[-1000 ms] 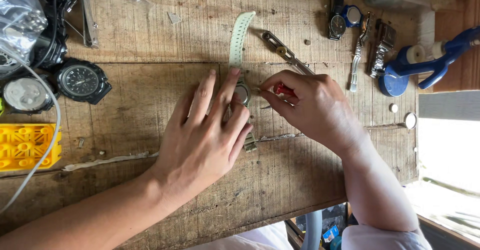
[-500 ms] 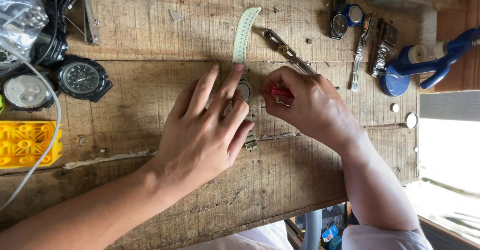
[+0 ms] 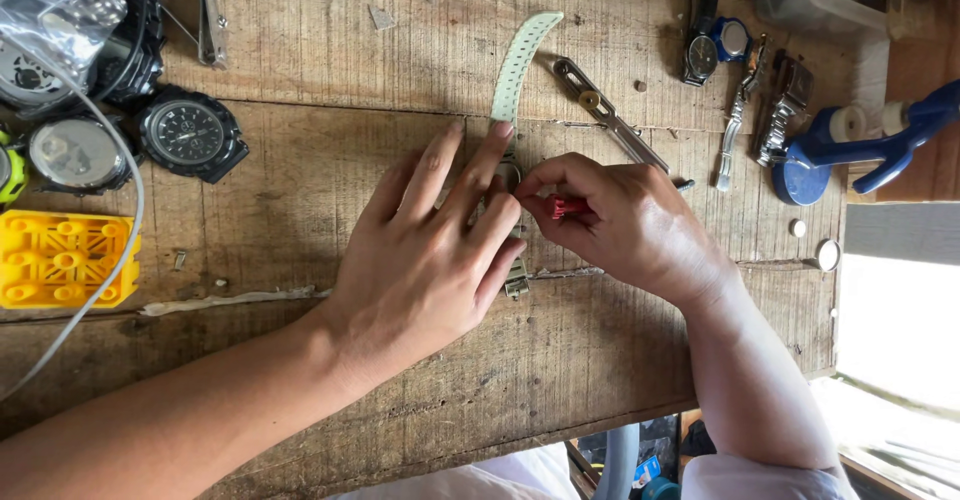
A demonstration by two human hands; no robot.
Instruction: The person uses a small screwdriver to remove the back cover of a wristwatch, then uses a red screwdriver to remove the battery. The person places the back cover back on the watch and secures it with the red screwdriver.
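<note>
While the left hand [image 3: 425,260] lies flat, fingers extended and gripping nothing, pressing a watch [image 3: 511,172] with a pale green perforated strap [image 3: 520,65] against the wooden worktop [image 3: 330,50], the right hand [image 3: 630,225] has its fingers pinched closed on a small red-handled tool [image 3: 568,206] at the watch case.

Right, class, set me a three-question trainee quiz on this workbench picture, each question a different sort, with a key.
1. True or false: the left hand lies flat on the watch.
2. The right hand pinches a tool of which colour? A blue B red C yellow
3. Fill in: the pale green strap points away from the person, toward the bench's ___ edge.

Key: 1 true; 2 B; 3 far
</note>
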